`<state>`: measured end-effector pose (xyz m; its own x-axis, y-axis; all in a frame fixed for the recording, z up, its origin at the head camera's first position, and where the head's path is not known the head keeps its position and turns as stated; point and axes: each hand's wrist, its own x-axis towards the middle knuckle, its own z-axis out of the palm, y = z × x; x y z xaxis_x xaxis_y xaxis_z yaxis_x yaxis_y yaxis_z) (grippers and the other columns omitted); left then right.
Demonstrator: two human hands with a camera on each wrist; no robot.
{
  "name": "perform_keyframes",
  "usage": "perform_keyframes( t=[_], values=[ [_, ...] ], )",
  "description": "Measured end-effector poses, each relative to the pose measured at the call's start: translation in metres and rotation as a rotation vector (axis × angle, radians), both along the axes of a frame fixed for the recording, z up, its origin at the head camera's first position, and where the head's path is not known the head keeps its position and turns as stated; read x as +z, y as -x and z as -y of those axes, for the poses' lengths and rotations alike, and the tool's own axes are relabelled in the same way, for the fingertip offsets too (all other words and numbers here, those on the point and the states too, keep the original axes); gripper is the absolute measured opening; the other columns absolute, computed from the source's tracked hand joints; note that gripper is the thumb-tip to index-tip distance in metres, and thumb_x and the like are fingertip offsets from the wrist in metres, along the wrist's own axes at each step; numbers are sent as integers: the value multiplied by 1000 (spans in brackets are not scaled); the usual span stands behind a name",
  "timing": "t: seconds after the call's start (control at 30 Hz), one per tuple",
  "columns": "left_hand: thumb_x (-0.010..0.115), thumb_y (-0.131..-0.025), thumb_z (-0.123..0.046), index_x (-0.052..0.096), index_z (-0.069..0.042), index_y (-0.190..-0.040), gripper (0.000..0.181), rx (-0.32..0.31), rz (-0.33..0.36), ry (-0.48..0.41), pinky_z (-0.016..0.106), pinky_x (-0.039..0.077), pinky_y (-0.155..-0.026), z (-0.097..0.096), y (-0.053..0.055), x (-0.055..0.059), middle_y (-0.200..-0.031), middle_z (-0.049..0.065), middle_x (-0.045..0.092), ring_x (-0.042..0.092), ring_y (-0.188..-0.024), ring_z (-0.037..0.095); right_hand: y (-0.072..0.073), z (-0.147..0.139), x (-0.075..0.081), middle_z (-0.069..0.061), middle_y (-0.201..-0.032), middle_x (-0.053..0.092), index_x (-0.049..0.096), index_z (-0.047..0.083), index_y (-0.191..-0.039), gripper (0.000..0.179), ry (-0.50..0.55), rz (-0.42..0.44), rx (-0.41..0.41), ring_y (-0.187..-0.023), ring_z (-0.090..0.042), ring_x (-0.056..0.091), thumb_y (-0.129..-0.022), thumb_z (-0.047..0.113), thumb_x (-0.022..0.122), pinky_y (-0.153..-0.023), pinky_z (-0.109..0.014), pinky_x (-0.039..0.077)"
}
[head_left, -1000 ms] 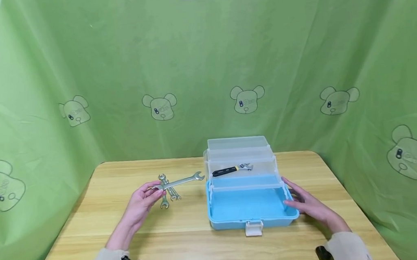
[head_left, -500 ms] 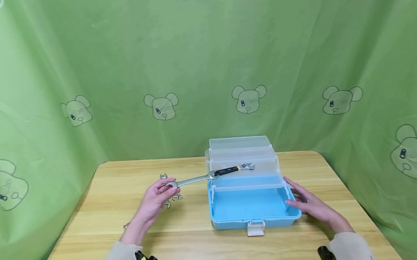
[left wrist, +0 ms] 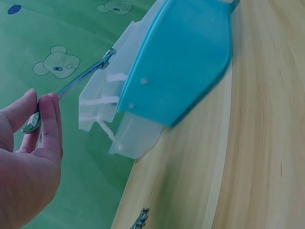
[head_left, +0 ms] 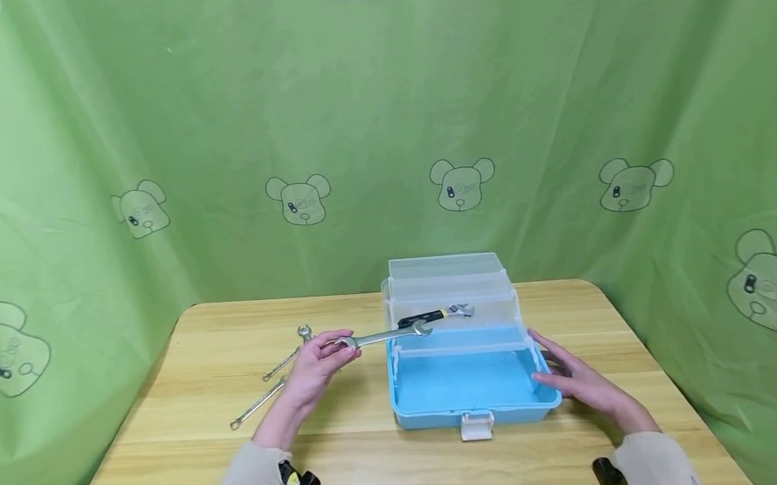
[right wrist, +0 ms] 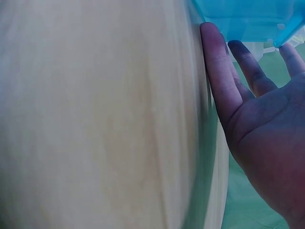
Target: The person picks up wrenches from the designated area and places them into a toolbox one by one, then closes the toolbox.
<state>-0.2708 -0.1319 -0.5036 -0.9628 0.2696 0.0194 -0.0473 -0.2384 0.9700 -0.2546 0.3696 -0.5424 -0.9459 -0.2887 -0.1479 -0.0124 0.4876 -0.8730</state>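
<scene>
My left hand (head_left: pixel 312 370) pinches one end of a silver open-end wrench (head_left: pixel 389 336) between thumb and fingers. The wrench's far jaw reaches over the left part of the toolbox's translucent trays. In the left wrist view the same wrench (left wrist: pixel 83 78) slants up from the fingertips toward the trays. A blue toolbox (head_left: pixel 470 415) stands with its trays (head_left: pixel 447 287) fanned out at the back. On one tray lies an adjustable wrench (head_left: pixel 435 316) with a black handle. My right hand (head_left: pixel 588 387) rests against the toolbox's right side, its fingers fairly straight and spread in the right wrist view.
Several more silver wrenches (head_left: pixel 259 403) lie on the wooden table (head_left: pixel 365 465) left of the toolbox, partly hidden by the left hand. A white latch (head_left: pixel 477 426) hangs at the box's front. Green curtain (head_left: pixel 365 122) surrounds the table.
My left hand has carried the open-end wrench rightward from above the loose wrenches to the trays. More of the wrenches on the table's left now show. The right hand has stayed at the toolbox.
</scene>
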Motion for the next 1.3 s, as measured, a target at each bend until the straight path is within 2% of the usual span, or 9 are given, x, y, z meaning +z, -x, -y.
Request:
perform_keyframes(
  t=[0.27, 0.57, 0.8, 1.13, 1.3],
  values=[
    [70, -95, -1, 52, 9, -140, 49, -2, 14, 1, 33, 56, -105, -18, 5, -2, -111, 6, 75, 74, -103, 16, 0, 0, 0, -29, -170, 7, 6, 32, -167, 85, 3, -10, 7, -148, -63, 20, -104, 25, 62, -112, -78, 32],
    [71, -94, -2, 55, 8, -137, 47, 10, -4, 34, 33, 57, -104, -41, 8, -1, -114, 13, 74, 74, -104, 20, 0, 0, -1, -29, -170, 8, 5, 33, -167, 85, -3, 10, 0, -149, -61, 19, -104, 28, 62, -112, -78, 32],
    [75, -93, -8, 57, 4, -137, 49, 17, 4, 75, 33, 57, -104, -53, 12, -3, -115, 14, 74, 74, -100, 16, 1, 1, -1, -29, -170, 7, 5, 33, -167, 85, 0, 15, -1, -149, -62, 18, -104, 28, 62, -112, -78, 33],
    [73, -94, -6, 58, 1, -138, 47, -20, -15, 95, 39, 56, -106, -68, 13, 1, -120, 19, 71, 73, -102, 17, 3, 3, 0, -29, -171, 6, 5, 36, -167, 86, -4, 24, -1, -150, -61, 16, -104, 29, 62, -113, -80, 29],
    [72, -94, -2, 58, 0, -140, 49, -56, -69, 142, 28, 59, -99, -79, 14, 2, -123, 19, 69, 71, -103, 13, 2, 3, 1, -31, -170, 7, 4, 34, -167, 86, -6, 25, 2, -149, -62, 16, -104, 29, 62, -112, -79, 32]
  ],
)
